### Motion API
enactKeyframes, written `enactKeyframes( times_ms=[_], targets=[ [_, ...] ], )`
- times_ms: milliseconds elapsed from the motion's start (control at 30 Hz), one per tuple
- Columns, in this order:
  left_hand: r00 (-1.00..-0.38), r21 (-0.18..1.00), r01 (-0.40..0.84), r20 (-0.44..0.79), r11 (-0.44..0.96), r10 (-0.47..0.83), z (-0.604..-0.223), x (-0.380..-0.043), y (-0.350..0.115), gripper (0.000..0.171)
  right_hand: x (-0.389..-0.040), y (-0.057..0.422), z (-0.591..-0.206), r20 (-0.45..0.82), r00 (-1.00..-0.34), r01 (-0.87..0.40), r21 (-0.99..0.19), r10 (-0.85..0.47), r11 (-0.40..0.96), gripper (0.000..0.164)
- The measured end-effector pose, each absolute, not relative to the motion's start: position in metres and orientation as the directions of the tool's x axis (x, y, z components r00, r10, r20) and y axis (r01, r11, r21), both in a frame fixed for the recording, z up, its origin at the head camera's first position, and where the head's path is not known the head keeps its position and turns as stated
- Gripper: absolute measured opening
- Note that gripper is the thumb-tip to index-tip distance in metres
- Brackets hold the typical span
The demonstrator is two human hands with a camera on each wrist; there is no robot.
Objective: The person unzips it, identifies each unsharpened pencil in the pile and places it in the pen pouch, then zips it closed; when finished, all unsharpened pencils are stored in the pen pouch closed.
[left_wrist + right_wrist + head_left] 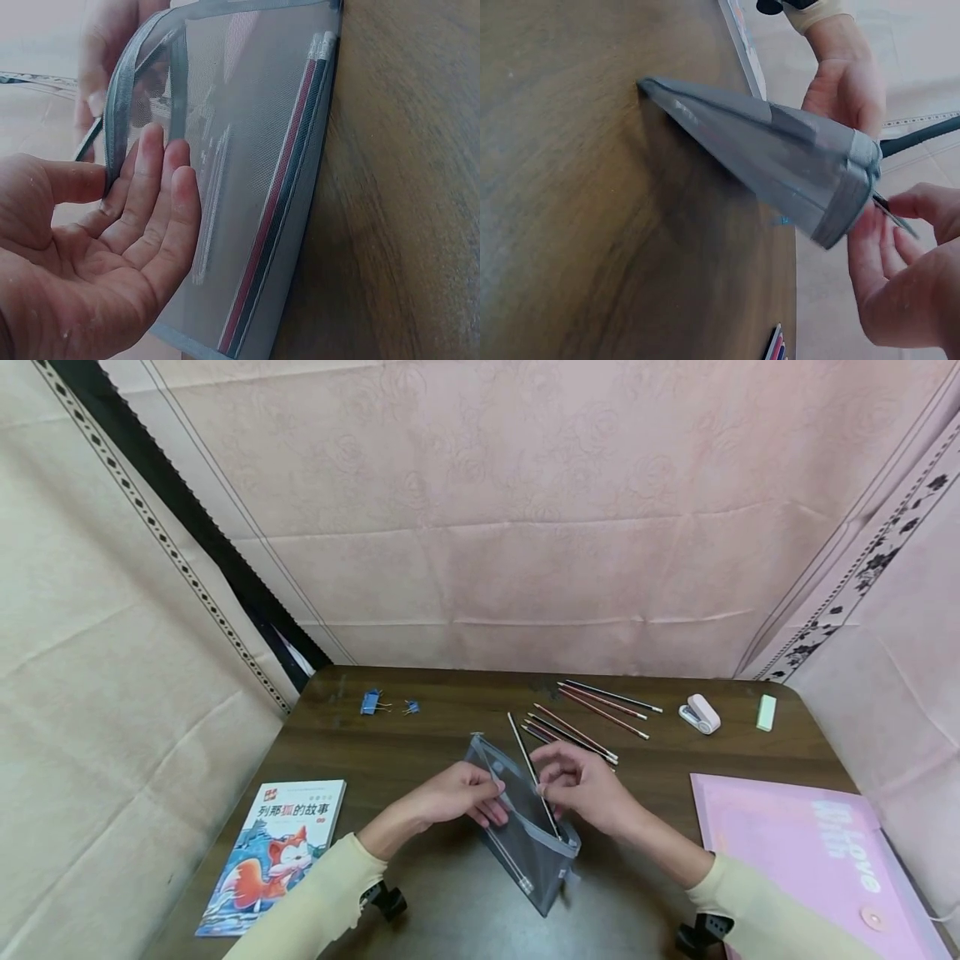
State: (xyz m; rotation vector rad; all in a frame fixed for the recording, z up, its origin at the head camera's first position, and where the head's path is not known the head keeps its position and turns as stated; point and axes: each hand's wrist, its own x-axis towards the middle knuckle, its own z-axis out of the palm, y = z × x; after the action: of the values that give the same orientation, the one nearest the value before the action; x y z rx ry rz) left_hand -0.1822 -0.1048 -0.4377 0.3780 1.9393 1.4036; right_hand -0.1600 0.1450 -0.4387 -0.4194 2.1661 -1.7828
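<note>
My left hand [468, 793] pinches the rim of a grey see-through mesh pouch [525, 852], which stands tilted with its mouth open. In the left wrist view, the thumb is at the zipper edge and the other fingers lie along the mesh. A red pencil [274, 206] and a dark pencil [294, 169] lie side by side inside, white erasers uppermost. My right hand [588, 785] pinches another dark pencil [522, 747] between thumb and fingers. That pencil slants down into the pouch's mouth, its upper end sticking out above the rim.
Behind the pouch lie several loose pencils [607, 700]. A large blue binder clip [371, 702] and a smaller one [412, 707] are at back left; a white stapler [700, 714] and pale green block [766, 713] at back right. A fox book [277, 852] and pink folder [765, 835] flank the hands.
</note>
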Motion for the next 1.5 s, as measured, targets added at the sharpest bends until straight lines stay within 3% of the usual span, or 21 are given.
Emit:
enactKeyframes(
  times_ms=[300, 867, 1167, 1500],
  targets=[
    [-0.712, 0.914, -0.159, -0.368, 0.373, 0.597, -0.438, -0.180, -0.101, 0.029, -0.161, 0.142, -0.441, -0.175, -0.871, 0.020, -0.946, -0.459, 0.323, 0.037],
    [-0.694, 0.905, -0.160, -0.387, 0.394, 0.607, -0.434, -0.181, -0.098, 0.029, -0.165, 0.140, -0.438, -0.183, -0.843, -0.079, -0.888, -0.506, 0.454, 0.031],
    [-0.688, 0.908, -0.143, -0.378, 0.395, 0.620, -0.439, -0.183, -0.098, 0.029, -0.164, 0.145, -0.432, -0.158, -0.858, -0.119, -0.864, -0.488, 0.490, 0.026],
    [-0.692, 0.908, -0.151, -0.379, 0.390, 0.614, -0.438, -0.182, -0.100, 0.031, -0.182, 0.169, -0.433, -0.008, -0.904, -0.193, -0.885, -0.428, 0.424, 0.021]
  ],
)
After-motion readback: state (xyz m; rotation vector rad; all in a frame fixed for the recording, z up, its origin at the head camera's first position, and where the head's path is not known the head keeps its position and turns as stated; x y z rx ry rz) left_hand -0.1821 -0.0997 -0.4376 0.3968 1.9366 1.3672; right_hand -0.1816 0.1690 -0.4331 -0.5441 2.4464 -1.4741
